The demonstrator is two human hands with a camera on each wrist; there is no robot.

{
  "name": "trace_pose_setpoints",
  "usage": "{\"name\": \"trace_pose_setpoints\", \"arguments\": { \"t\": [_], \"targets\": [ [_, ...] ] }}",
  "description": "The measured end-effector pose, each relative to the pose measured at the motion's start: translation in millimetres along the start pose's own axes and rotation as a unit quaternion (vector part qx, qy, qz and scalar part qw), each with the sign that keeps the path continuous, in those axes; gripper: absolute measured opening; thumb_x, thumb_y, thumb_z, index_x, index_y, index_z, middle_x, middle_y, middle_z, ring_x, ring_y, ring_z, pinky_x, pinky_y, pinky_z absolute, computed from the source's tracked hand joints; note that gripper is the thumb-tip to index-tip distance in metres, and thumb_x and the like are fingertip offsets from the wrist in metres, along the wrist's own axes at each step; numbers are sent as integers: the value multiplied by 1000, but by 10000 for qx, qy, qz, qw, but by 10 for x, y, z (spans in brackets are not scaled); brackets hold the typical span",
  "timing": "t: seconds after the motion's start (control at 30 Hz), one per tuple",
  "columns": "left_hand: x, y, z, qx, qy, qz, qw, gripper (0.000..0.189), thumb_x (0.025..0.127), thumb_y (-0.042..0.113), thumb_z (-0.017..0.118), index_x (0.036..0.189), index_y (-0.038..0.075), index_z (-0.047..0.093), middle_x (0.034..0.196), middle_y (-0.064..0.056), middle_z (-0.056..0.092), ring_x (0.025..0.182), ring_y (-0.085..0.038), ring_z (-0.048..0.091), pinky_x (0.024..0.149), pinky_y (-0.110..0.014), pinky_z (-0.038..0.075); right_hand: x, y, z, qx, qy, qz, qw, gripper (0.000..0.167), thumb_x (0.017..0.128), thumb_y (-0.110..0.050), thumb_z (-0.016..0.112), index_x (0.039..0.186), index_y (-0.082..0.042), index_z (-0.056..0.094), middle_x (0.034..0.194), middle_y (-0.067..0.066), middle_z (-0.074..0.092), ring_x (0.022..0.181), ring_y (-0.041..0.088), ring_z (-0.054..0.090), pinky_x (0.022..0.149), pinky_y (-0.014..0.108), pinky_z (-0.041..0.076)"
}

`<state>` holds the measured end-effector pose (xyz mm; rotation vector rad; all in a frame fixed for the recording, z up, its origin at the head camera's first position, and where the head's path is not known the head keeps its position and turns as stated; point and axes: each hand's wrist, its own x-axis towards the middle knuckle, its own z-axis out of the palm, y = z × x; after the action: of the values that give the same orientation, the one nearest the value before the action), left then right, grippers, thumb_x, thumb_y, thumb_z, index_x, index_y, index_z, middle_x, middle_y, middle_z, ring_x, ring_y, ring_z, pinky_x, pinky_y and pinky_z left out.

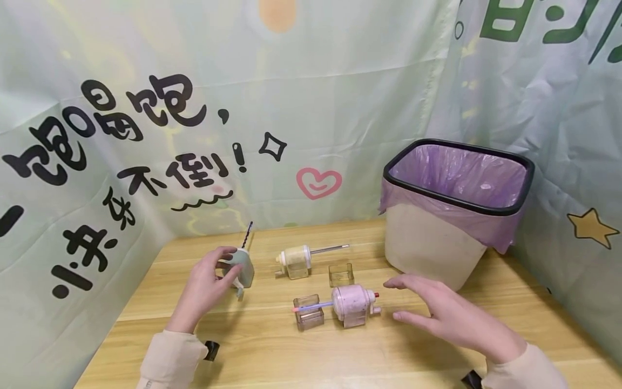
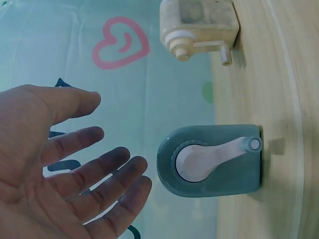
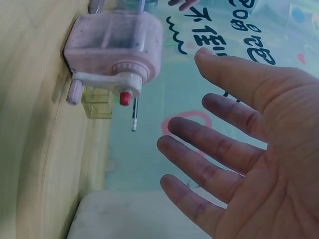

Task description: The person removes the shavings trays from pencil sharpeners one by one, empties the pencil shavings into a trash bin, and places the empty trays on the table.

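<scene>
Head view from near side, facing forward and down, left wrist close before green sharpener point(image 2: 212, 162), right wrist before pink sharpener point(image 3: 114, 45), both wrists sharing far heart point(image 1: 318, 187)

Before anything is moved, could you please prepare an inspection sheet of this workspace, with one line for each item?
Surface: wooden table, light-coloured, visible grain.
Job's things: teal sharpener with dark twisted pencil; cream sharpener with slim pencil; pink sharpener with blue pencil.
Clutter: amber box, beyond the pink sharpener; brownish box, below the blue pencil.
Grippers: left hand open beside the teal sharpener, contact unclear; right hand open near the pink sharpener, holding nothing.
Cables: nothing seen.
Surroundings: printed cloth behind; bin with purple bag, at right.
</scene>
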<state>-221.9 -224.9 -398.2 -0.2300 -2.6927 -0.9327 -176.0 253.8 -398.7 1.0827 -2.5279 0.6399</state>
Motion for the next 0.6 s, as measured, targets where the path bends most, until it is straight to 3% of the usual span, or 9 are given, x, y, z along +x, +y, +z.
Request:
{"name": "trace_pose_setpoints", "arguments": {
  "t": [0.33,0.6],
  "targets": [
    [4,-53,6,88,325,-60,9994,39,104,19,72,139,3,65,130,-23,69,112,-39,72,84,-49,65,-8,-31,37,69,150,-61,9998,48,90,-21,88,134,-21,68,131,-12,73,118,12,72,96,35,63],
    [29,-78,25,359,430,-329,9979,44,102,23,73,141,3,63,133,-26,65,119,-43,67,93,-58,60,-1,-21,67,251,31,-18,9997,47,94,-24,85,136,-28,65,131,-14,72,119,10,71,97,32,62]
  ]
}}
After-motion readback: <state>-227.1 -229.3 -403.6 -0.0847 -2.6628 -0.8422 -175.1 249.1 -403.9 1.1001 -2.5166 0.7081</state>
